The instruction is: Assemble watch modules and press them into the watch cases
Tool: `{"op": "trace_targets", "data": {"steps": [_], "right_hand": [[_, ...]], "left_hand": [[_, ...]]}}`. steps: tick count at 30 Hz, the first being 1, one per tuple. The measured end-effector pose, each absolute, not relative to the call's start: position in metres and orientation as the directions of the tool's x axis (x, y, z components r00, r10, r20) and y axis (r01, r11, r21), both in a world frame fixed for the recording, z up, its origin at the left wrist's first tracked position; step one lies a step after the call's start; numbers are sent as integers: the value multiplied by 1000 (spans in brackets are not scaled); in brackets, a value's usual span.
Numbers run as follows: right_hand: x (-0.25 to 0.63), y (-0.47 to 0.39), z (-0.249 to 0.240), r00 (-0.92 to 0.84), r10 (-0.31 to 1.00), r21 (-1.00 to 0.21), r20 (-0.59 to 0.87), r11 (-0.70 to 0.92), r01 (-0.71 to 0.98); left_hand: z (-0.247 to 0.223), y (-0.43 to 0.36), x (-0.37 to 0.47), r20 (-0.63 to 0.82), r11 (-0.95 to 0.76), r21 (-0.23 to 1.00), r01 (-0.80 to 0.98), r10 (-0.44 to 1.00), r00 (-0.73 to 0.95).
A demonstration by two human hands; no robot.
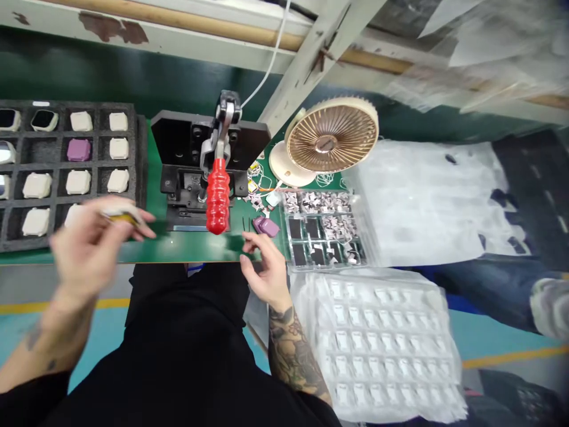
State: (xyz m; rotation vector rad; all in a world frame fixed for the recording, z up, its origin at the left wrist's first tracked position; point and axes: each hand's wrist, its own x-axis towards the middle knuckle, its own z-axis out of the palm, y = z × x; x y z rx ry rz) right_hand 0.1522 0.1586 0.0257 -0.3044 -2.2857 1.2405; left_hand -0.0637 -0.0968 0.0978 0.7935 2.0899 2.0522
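My left hand point(95, 237), blurred by motion, is closed on a small pale watch case point(122, 212) with something yellow inside it, over the near right corner of the foam tray point(141, 172). My right hand point(265, 270) rests at the bench's front edge, thumb and fingers apart with nothing visible between them. Just beyond its fingertips are two thin dark prongs point(246, 224), like tweezer tips. Purple watch cases point(265, 226) lie beside them. Between my hands stands a black press fixture with a toggle clamp point(224, 127), its red handle point(217, 198) pointing toward me.
White watch cases point(78, 182) and one purple case point(79, 150) sit in the tray. A beige fan point(331, 136) stands behind a clear compartment box point(287, 237) of small parts. To the right are plastic sheeting point(413, 201), a blister tray point(377, 356) and another person's arm point(489, 290).
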Motion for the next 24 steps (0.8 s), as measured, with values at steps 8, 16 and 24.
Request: {"op": "trace_targets", "data": {"steps": [8, 16, 24], "right_hand": [[146, 156, 19, -724, 544, -740, 423, 669, 71], [135, 124, 8, -647, 666, -918, 370, 370, -144], [117, 120, 1, -649, 698, -952, 302, 254, -171]], "left_hand": [[5, -13, 2, -77, -17, 990, -139, 766, -638], [-4, -14, -3, -105, 5, 987, -158, 768, -632], [-7, -17, 0, -101, -10, 986, -168, 764, -638]]}}
